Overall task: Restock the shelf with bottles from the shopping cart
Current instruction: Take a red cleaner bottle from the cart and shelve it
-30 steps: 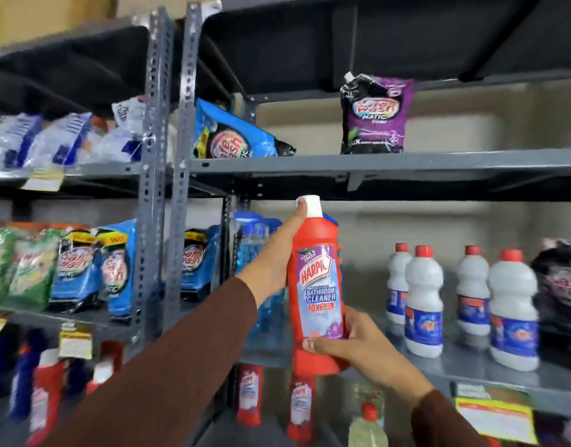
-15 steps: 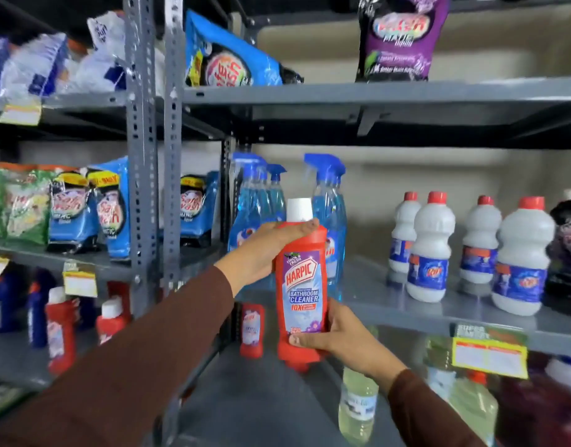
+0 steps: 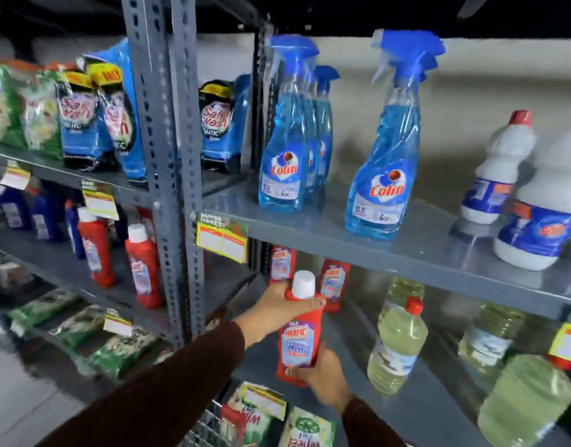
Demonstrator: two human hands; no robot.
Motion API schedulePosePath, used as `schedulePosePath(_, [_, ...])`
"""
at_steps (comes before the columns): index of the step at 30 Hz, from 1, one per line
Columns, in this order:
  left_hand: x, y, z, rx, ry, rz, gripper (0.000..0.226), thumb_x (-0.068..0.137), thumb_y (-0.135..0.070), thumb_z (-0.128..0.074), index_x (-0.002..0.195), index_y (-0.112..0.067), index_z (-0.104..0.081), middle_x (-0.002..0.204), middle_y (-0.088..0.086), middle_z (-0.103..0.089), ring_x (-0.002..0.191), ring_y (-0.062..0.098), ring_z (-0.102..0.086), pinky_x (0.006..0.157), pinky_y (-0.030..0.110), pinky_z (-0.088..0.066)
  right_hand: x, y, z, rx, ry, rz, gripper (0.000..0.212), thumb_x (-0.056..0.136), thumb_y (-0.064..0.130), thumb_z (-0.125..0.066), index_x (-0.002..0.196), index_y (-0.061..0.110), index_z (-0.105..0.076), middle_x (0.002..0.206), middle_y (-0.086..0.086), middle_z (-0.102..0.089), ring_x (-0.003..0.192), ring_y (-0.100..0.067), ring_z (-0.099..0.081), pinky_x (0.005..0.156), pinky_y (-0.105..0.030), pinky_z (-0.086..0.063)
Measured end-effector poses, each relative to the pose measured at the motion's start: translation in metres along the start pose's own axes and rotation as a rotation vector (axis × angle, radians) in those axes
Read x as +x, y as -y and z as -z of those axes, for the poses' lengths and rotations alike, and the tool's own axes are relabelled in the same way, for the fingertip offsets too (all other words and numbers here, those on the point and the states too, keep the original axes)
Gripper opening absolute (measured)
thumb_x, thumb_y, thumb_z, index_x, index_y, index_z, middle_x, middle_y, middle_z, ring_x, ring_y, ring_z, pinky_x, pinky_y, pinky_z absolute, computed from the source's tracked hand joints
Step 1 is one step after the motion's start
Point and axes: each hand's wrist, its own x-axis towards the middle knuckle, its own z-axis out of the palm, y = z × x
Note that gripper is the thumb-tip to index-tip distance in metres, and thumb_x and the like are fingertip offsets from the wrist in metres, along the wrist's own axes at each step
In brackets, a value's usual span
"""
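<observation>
Left of the grey upright (image 3: 168,162), the neighbouring bay was crowded: detergent pouches (image 3: 94,117) filled its upper shelf to the front edge, and red bottles (image 3: 145,266) stood one level down, near that shelf's lip. Right of the upright, the middle shelf (image 3: 390,250) carried blue spray bottles (image 3: 287,140) close beside the upright, with bare steel between them and a lone spray bottle (image 3: 387,150) further right, and white bottles (image 3: 542,201) beyond that. Under the shelf's front edge, two red bottles (image 3: 334,282) stood far back, leaving open floor in front of them; pale yellow bottles (image 3: 397,337) occupied the space further right. The left hand (image 3: 277,311) wrapped the neck of the Harpic bottle (image 3: 298,337), its thumb lying across the shoulder just under the white cap (image 3: 303,284). The right hand (image 3: 323,375) cupped the base from below, fingers closed round it. The bottle hung upright, slightly tilted, below and in front of the shelf's edge, right of the upright, in front of the two red bottles. It was red with a purple-and-white label facing the camera, lettering partly blurred. A wire cart (image 3: 210,427) showed at the bottom, below the hands.
</observation>
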Motion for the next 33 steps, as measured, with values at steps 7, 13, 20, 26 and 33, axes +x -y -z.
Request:
schedulePosePath(7, [0.06, 0.042, -0.023, 0.128, -0.142, 0.129, 0.062, 0.055, -0.064, -0.075, 0.106, -0.029, -0.062, 0.097, -0.006, -0.074, 0.085, 0.01, -0.071, 0.083, 0.036, -0.059, 0.058, -0.038, -0.005, -0.007, -0.125, -0.064, 0.06, 0.058, -0.003, -0.088, 0.101, 0.027, -0.06, 0.102, -0.008, -0.077, 0.086, -0.015, -0.074, 0.079, -0.043, -0.062])
schedulePosePath(13, [0.092, 0.04, -0.02, 0.08, -0.169, 0.104, 0.052, 0.069, -0.049, -0.077, 0.11, -0.022, -0.059, 0.098, -0.001, -0.072, 0.085, 0.011, -0.07, 0.076, 0.029, -0.058, 0.092, -0.04, 0.0, 0.047, -0.108, -0.039, 0.058, 0.064, -0.008, -0.083, 0.109, 0.02, -0.061, 0.109, -0.01, -0.074, 0.097, -0.024, -0.071, 0.085, -0.045, -0.06])
schedulePosePath(20, [0.11, 0.047, -0.02, 0.108, -0.17, 0.113, 0.05, 0.068, -0.052, -0.076, 0.107, -0.025, -0.058, 0.099, -0.003, -0.071, 0.088, 0.015, -0.069, 0.087, 0.039, -0.057, 0.114, -0.055, 0.001, 0.11, -0.086, -0.061, 0.062, 0.063, -0.011, -0.083, 0.113, 0.015, -0.059, 0.108, -0.008, -0.074, 0.09, -0.016, -0.072, 0.083, -0.04, -0.061])
schedulePosePath(26, [0.109, 0.049, -0.016, 0.145, -0.096, 0.141, 0.052, 0.067, -0.057, -0.073, 0.106, -0.031, -0.053, 0.1, -0.007, -0.068, 0.094, 0.015, -0.068, 0.09, 0.042, -0.056, 0.114, -0.058, -0.002, 0.1, -0.096, -0.066, 0.062, 0.067, -0.011, -0.082, 0.117, 0.015, -0.055, 0.111, -0.012, -0.071, 0.099, -0.026, -0.068, 0.088, -0.043, -0.058])
schedulePosePath(33, [0.096, 0.033, -0.018, 0.192, 0.035, 0.167, 0.081, 0.068, -0.066, -0.069, 0.133, -0.029, -0.039, 0.116, -0.008, -0.058, 0.107, 0.016, -0.059, 0.092, 0.033, -0.049, 0.117, -0.067, 0.008, 0.104, -0.138, -0.076, 0.071, 0.064, -0.009, -0.086, 0.125, 0.009, -0.055, 0.115, -0.012, -0.071, 0.104, -0.03, -0.068, 0.085, -0.043, -0.06])
